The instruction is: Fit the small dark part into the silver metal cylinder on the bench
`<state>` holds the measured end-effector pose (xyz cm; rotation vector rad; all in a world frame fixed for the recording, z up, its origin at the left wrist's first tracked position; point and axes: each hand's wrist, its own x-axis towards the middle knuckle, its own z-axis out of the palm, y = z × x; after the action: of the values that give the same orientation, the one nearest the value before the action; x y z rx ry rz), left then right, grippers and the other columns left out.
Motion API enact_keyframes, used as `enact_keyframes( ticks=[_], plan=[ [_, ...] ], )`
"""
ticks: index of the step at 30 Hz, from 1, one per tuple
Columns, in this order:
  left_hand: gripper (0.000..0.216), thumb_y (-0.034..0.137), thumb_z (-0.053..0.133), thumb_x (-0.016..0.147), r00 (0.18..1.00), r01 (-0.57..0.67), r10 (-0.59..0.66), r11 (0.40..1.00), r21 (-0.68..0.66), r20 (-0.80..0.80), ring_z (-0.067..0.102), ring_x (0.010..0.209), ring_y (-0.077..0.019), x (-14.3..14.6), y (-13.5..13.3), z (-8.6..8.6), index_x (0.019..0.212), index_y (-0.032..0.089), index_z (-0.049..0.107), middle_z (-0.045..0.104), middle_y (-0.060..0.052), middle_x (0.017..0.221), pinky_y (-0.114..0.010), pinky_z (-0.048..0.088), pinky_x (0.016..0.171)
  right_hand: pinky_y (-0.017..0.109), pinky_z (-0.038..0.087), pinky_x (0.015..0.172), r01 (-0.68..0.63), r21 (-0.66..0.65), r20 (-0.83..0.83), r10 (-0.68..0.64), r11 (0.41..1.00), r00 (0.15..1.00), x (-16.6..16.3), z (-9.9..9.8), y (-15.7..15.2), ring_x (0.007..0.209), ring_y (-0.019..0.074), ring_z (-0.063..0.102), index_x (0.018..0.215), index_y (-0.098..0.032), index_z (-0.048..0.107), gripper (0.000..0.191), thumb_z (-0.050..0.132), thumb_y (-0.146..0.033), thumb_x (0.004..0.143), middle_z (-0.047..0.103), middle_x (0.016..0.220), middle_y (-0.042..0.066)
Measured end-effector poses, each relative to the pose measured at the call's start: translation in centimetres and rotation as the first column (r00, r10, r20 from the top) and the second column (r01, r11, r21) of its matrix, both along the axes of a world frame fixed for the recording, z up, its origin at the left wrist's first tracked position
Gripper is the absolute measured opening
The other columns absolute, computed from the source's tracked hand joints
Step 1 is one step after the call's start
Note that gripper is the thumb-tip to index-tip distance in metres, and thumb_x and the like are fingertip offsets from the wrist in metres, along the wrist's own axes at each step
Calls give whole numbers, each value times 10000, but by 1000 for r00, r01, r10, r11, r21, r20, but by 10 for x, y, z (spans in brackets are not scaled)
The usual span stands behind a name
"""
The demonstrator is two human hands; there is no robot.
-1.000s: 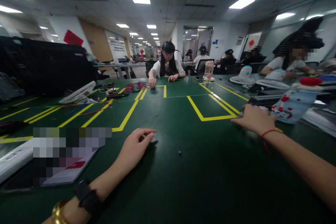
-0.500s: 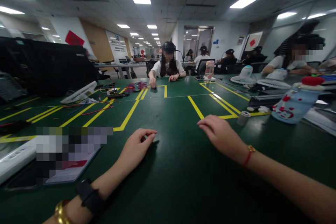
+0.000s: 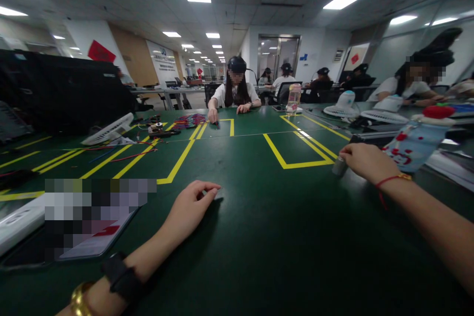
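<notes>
My left hand [image 3: 192, 206] rests on the green table [image 3: 255, 252], loosely curled, its thumb and index fingertips together. Nothing shows between them. Over on the right, my right hand [image 3: 365, 160] has its fingertips closed at the upper end of a small grey metal cylinder [image 3: 338, 168]. The fingers partly cover this cylinder, which is at the table surface. Just beyond the right hand stands a light blue bottle [image 3: 416, 143] with a red top, partly hidden by the hand.
Yellow tape [image 3: 311, 164] marks outlines on the table. At left lie a white fan [image 3: 107, 131], bundled wires [image 3: 190, 121] and a flat sleeve [image 3: 107, 237]. Two more fans [image 3: 344, 106] stand at far right. A co-worker [image 3: 237, 91] sits opposite, near a pink bottle [image 3: 294, 99].
My right hand has moved right, from bare table to the small grey metal cylinder, and its fingers have closed there. My left hand has stayed in place.
</notes>
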<state>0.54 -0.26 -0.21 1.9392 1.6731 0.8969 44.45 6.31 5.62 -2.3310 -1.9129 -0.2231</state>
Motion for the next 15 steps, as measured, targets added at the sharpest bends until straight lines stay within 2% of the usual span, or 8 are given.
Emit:
enact_keyframes(
  ticks=[7, 15],
  plan=[
    [318, 425, 462, 831, 1000, 13, -13, 1000, 8, -12, 570, 824, -211, 1, -1, 1, 965, 234, 678, 638, -37, 943, -325, 422, 731, 327, 413, 793, -76, -90, -9, 76, 993, 997, 14, 9, 3, 950, 240, 587, 993, -249, 699, 322, 470, -346, 788, 655, 1073, 68],
    [333, 435, 452, 831, 1000, 16, -16, 1000, 7, -18, 574, 825, -217, 1, -1, 2, 960, 227, 677, 639, -47, 941, -338, 430, 736, 334, 399, 659, -15, -5, -9, 15, 1000, 1000, 1, 4, -2, 807, 245, 586, 842, -178, 661, 419, 404, -507, 812, 644, 901, 125]
  ],
)
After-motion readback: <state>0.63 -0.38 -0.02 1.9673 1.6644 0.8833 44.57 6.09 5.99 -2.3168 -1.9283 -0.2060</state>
